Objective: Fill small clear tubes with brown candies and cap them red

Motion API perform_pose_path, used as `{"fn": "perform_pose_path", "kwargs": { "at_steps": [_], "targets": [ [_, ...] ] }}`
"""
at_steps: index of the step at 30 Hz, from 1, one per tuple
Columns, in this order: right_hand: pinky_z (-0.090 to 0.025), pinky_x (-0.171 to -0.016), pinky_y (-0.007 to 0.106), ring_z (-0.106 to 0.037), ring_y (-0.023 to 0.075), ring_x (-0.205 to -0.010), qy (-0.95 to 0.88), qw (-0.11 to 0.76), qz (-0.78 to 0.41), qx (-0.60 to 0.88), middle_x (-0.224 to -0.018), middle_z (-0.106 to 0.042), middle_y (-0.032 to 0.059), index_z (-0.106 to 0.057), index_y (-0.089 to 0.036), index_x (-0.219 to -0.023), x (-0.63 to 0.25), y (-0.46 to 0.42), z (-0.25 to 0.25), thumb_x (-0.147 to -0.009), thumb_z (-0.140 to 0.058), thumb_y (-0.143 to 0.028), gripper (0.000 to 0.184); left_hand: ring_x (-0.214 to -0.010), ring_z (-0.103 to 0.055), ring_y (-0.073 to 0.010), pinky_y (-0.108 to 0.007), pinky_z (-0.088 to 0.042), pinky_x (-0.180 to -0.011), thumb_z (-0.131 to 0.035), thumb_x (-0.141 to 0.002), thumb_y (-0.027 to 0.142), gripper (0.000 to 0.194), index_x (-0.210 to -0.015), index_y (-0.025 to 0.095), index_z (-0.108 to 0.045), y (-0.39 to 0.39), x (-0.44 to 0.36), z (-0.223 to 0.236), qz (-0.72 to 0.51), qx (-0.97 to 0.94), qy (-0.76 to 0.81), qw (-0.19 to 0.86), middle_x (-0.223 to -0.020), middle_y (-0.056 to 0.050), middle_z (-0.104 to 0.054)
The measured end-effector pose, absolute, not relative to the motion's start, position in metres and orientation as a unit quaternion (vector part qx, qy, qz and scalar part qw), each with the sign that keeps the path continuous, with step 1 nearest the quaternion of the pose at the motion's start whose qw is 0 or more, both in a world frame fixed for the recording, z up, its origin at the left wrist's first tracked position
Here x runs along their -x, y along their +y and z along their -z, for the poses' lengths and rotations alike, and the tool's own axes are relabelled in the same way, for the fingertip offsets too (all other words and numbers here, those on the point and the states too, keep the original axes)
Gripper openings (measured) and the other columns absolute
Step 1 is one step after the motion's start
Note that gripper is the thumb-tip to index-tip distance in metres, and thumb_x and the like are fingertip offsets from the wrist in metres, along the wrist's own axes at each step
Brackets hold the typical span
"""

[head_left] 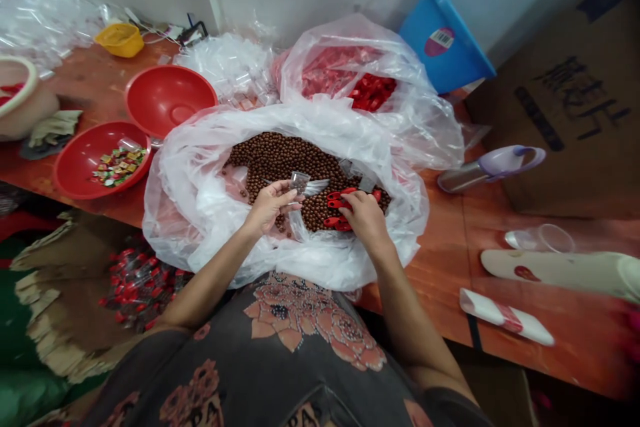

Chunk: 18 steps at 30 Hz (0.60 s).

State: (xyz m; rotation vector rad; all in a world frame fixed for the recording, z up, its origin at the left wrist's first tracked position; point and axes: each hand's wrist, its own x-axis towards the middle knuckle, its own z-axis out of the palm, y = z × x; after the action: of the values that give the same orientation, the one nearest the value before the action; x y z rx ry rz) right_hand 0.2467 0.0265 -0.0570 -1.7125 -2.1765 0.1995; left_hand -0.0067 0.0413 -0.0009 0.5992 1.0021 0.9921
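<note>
A barcode sticker (441,39) with black bars and small digits too tiny to be read is stuck beside a purple oval on the side of a blue plastic bin (434,47). Large dark Chinese characters (581,97) are printed on a cardboard box (545,167), beside dark printed bars, but they cannot be read with certainty. Letters resembling "PA" are seen on a dark floral garment (260,380), cut off by the lower edge.
</note>
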Motion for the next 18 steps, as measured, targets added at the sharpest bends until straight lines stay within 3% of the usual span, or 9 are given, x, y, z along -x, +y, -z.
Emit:
{"fn": "perform_pose_path", "kwargs": {
  "at_steps": [4, 7, 11, 14, 18],
  "targets": [
    [-0.045, -0.086, 0.046, -0.054, 0.029, -0.09, -0.785, 0.183, -0.06, 0.589, -0.098, -0.067, 0.0134, -0.07, -0.018, -0.093, -0.245, 0.026, 0.056, -0.093, -0.05, -0.027, 0.022, -0.087, -0.072, -0.0172, -0.025, -0.059, -0.071, -0.071, -0.078, 0.01, 0.025, -0.103, 0.009, -0.064, 0.034, 0.005, -0.007, -0.457, -0.269, 0.446, 0.721, -0.104, -0.01, -0.071],
    [-0.045, -0.088, 0.047, -0.056, 0.0281, -0.091, -0.742, 0.26, -0.094, 0.61, -0.097, -0.069, 0.0124, -0.067, -0.019, -0.093, -0.241, 0.024, 0.052, -0.093, -0.052, -0.034, 0.021, -0.088, -0.072, -0.0187, -0.027, -0.059, -0.072, -0.073, -0.076, 0.011, 0.025, -0.1, 0.01, -0.064, 0.027, 0.005, -0.012, -0.45, -0.272, 0.435, 0.731, -0.099, -0.009, -0.071],
    [-0.053, -0.076, 0.039, -0.064, 0.0217, -0.082, -0.559, 0.451, -0.306, 0.624, -0.095, -0.07, 0.0056, -0.058, -0.023, -0.111, -0.227, 0.018, 0.036, -0.086, -0.062, -0.046, 0.033, -0.088, -0.072, -0.0188, -0.026, -0.058, -0.07, -0.075, -0.075, 0.016, 0.027, -0.1, 0.012, -0.065, 0.02, 0.003, -0.01, -0.424, -0.292, 0.428, 0.743, -0.098, -0.008, -0.072],
    [-0.057, -0.07, 0.031, -0.068, 0.0155, -0.079, -0.414, 0.565, -0.47, 0.537, -0.094, -0.07, -0.0013, -0.048, -0.029, -0.124, -0.216, 0.014, 0.019, -0.079, -0.071, -0.042, 0.052, -0.085, -0.072, -0.017, -0.026, -0.058, -0.071, -0.076, -0.075, 0.017, 0.031, -0.103, 0.013, -0.065, 0.017, 0.001, -0.005, -0.395, -0.313, 0.435, 0.746, -0.101, -0.008, -0.071],
    [-0.059, -0.075, 0.025, -0.069, 0.0099, -0.079, -0.32, 0.633, -0.529, 0.466, -0.089, -0.068, -0.0064, -0.058, -0.027, -0.1, -0.207, 0.012, 0.003, -0.069, -0.081, -0.03, 0.038, -0.086, -0.071, -0.0163, -0.025, -0.057, -0.072, -0.076, -0.077, 0.022, 0.04, -0.114, 0.015, -0.064, 0.012, -0.001, 0.0, -0.347, -0.347, 0.446, 0.748, -0.102, -0.009, -0.072]
  ]
}}
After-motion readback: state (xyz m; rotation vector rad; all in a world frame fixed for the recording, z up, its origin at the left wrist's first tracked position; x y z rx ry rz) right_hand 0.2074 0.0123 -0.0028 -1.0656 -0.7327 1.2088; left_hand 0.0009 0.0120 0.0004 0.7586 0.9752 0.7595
